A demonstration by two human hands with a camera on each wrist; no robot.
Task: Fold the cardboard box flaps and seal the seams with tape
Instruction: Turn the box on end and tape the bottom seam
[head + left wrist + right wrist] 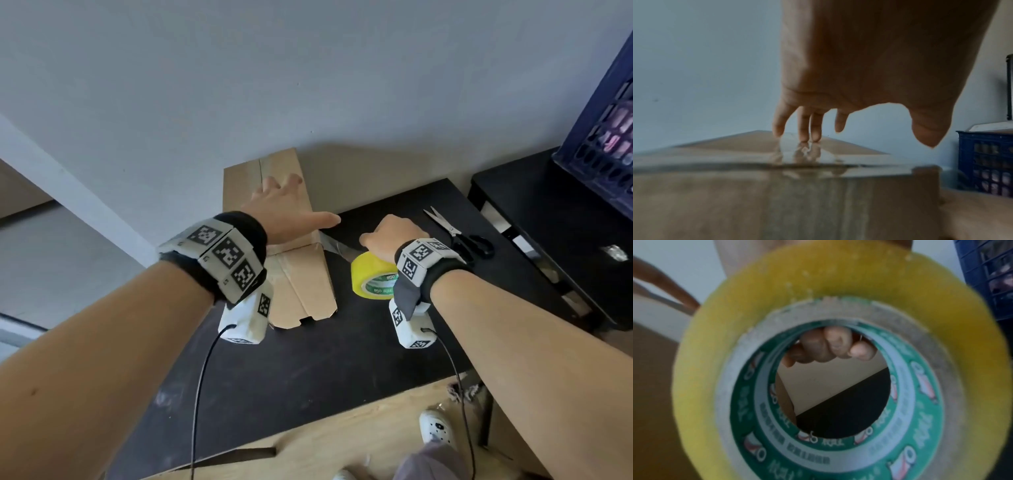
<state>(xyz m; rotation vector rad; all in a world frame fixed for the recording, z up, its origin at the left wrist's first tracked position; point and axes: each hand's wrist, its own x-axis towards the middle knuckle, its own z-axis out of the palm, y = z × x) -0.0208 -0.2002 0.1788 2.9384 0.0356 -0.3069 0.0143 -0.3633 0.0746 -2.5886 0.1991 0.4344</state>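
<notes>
Black table (pixel 308 370) against a pale wall, wooden floor below its near edge. Second black surface to the right carries a dark blue crate (pixel 603 137).

Cardboard box (pixel 294 212) stands on the far left part of the table, touching or nearly touching the wall. Top flaps folded shut; centre seam runs away from the person. One loose flap hangs down the near side toward the table. In the left wrist view a glossy strip of clear tape (pixel 807 155) lies along the top seam and over the near edge.

Left hand (pixel 284 205) flat on the box top, fingers straight and spread, thumb out to the right. Left wrist view: fingertips (pixel 805 133) press on the taped seam; index finger and thumb lifted clear.

Yellow tape roll (pixel 373 277), green-printed core, held just right of the box, above the table. A stretch of tape runs taut from roll to the box's near right corner.

Right hand (pixel 394 236) grips the roll from above; right wrist view shows fingers (pixel 830 345) curled through the core.

Scissors (pixel 459 236), black handles, lie on the table right of the right hand, apart from it.
</notes>
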